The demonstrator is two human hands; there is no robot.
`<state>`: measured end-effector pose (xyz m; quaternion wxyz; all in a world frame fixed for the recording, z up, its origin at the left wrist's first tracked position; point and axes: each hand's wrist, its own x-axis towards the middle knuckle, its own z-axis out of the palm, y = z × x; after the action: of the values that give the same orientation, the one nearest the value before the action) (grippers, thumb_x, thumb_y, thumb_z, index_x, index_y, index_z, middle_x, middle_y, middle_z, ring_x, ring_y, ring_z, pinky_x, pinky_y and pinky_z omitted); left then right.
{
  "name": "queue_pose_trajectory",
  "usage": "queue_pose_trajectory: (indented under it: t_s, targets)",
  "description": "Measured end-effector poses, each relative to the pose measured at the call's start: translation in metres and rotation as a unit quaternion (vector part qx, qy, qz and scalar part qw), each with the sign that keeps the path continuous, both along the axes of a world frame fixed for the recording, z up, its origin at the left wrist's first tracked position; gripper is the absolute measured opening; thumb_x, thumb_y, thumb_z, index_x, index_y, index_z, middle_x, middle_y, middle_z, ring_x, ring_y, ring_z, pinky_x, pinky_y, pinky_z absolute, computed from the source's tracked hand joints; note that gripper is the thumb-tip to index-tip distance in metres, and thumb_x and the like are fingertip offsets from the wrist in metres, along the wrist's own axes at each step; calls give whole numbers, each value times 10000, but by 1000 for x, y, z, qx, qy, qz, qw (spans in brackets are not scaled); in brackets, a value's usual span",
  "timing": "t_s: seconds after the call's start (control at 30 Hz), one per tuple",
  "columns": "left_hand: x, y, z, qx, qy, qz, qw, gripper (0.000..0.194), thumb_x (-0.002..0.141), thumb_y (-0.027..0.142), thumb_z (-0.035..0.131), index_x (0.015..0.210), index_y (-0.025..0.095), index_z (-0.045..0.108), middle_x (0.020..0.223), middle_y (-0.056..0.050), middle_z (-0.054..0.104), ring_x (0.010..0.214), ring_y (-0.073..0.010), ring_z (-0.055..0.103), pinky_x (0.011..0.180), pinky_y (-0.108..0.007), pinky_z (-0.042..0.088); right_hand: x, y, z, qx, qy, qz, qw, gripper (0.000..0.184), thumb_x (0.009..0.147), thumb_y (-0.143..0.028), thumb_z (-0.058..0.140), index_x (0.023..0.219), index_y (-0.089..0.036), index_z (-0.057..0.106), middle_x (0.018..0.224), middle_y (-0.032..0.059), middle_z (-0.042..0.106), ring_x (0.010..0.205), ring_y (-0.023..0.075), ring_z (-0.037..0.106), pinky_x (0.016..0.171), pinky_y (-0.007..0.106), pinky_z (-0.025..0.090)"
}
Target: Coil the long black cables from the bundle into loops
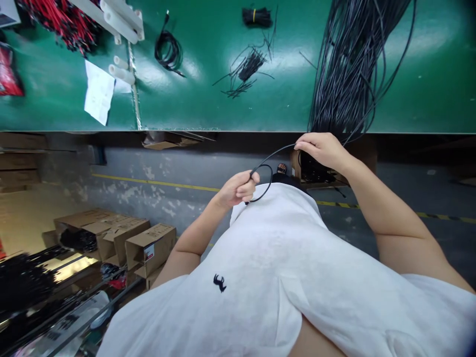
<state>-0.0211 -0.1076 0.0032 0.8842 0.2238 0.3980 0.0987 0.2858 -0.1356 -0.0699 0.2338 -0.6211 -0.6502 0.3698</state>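
Note:
A thin black cable (273, 154) runs between my two hands in front of my body, just off the table's front edge. My left hand (239, 189) is closed on it, and a small loop of the cable hangs beside the fingers. Higher and to the right, my right hand (320, 148) pinches the same cable between thumb and fingers. Close to the right hand, a large bundle of long black cables (344, 74) lies on the table and reaches its front edge. Whether the held cable comes from that bundle is hidden behind the hand.
On the green table (208, 109) lie a coiled black cable (168, 49), loose black ties (252, 64), a banded tie bundle (256, 17), a paper sheet (99, 92), white rollers (121, 22) and red-black wires (69, 22). Cardboard boxes (150, 243) stand at lower left; a box (316, 173) sits beneath the table.

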Motion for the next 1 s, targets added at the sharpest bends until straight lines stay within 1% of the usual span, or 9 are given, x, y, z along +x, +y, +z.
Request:
queue_pose_trajectory:
  t_s: [0.13, 0.23, 0.4, 0.5, 0.6, 0.67, 0.8, 0.9, 1.0]
  targets:
    - [-18, 12, 16, 101, 105, 173, 974, 403, 1030, 423, 304, 1095, 237, 655, 461, 104, 21, 288, -57, 74, 298, -139, 199, 49, -32, -61, -60, -91, -8, 994, 427, 984, -404, 375, 1038, -174, 731, 1070, 97, 716, 999, 228, 651, 856, 338, 471]
    - [-21, 19, 23, 138, 121, 236, 954, 394, 1037, 375, 283, 1230, 268, 610, 454, 101, 112, 293, -50, 158, 320, -116, 239, 62, -59, -80, -85, -203, 58, 974, 433, 969, -374, 385, 1109, -140, 721, 1041, 143, 716, 962, 264, 652, 833, 381, 458]
    - [-2, 20, 17, 64, 67, 185, 978, 349, 967, 213, 446, 1282, 200, 594, 549, 77, 446, 352, -19, 298, 324, -100, 225, 31, -55, -43, -51, -161, 129, 977, 501, 984, -448, 365, 1376, -217, 574, 1085, 102, 712, 962, 252, 661, 823, 365, 462]
    - [11, 13, 13, 31, -6, 60, 998, 377, 936, 256, 541, 1283, 130, 617, 464, 95, 407, 304, -27, 218, 299, -133, 192, 2, -23, -20, -73, -73, 103, 989, 758, 908, -595, 490, 1554, -235, 321, 1250, 105, 654, 1018, 278, 652, 845, 383, 491]
    - [18, 6, 10, -1, -62, -65, 996, 431, 934, 365, 574, 1272, 106, 641, 393, 104, 356, 269, -35, 181, 287, -153, 186, -26, 11, -7, 3, -46, 69, 997, 979, 837, -586, 615, 1607, -221, 133, 1514, 169, 416, 1262, 357, 517, 1006, 490, 418]
    - [20, 6, 9, -29, -78, -120, 989, 447, 932, 396, 578, 1254, 96, 655, 383, 99, 362, 254, -36, 191, 280, -159, 188, -39, 25, 1, 85, -36, 56, 994, 878, 879, -484, 604, 1601, -248, 164, 1585, 155, 301, 1388, 363, 384, 1079, 530, 328]
    - [20, 15, 11, -48, -74, -118, 989, 439, 950, 391, 546, 1239, 80, 659, 387, 100, 363, 233, -36, 198, 259, -165, 175, -52, 25, 21, 88, -20, 115, 989, 415, 964, -243, 446, 1363, -228, 557, 1283, 104, 642, 1141, 256, 606, 903, 369, 436]
    - [25, 23, 13, -55, -47, -78, 994, 428, 989, 369, 470, 1241, 74, 650, 400, 102, 358, 229, -35, 186, 247, -167, 158, -56, 16, 33, 62, -82, 103, 989, 335, 953, -183, 434, 1237, -165, 611, 1104, 93, 717, 900, 210, 668, 688, 283, 411]
    - [33, 25, 10, -89, -19, -76, 993, 424, 1019, 353, 402, 1218, 83, 661, 395, 108, 316, 230, -35, 161, 248, -161, 143, -62, 17, 43, 82, -111, 122, 983, 317, 920, -171, 496, 1219, -152, 599, 1129, 96, 712, 876, 196, 667, 635, 264, 369]
